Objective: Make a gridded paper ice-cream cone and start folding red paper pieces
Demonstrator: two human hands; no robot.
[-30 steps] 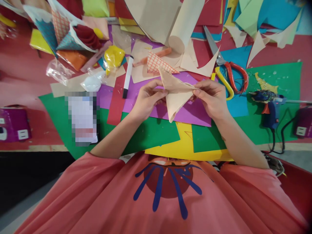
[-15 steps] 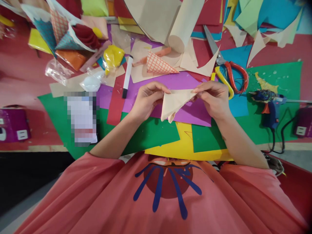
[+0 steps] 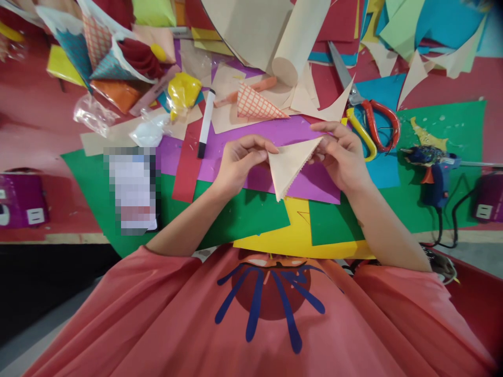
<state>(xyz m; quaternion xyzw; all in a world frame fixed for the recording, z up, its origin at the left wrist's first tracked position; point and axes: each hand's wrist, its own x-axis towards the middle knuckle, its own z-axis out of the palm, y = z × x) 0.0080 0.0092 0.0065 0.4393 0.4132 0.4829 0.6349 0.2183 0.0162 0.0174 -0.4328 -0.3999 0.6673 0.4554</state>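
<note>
A cream, triangular folded piece of paper or cloth [image 3: 288, 165] hangs point down between the fingers of the left hand [image 3: 238, 165], at its upper left corner, and those of the right hand [image 3: 346, 157], its slanting edge (below the right fingers) finely jagged.

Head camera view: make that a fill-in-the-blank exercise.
The left hand and right hand hold a folded beige cloth-like piece with a ____ outline.
The large metal scissors have one red handle and one ____ handle.
The slim white marker has a ____ lower end.
The blue plastic glue gun lies on a ____ sheet.
Missing words: triangular; yellow; black; green.
</note>
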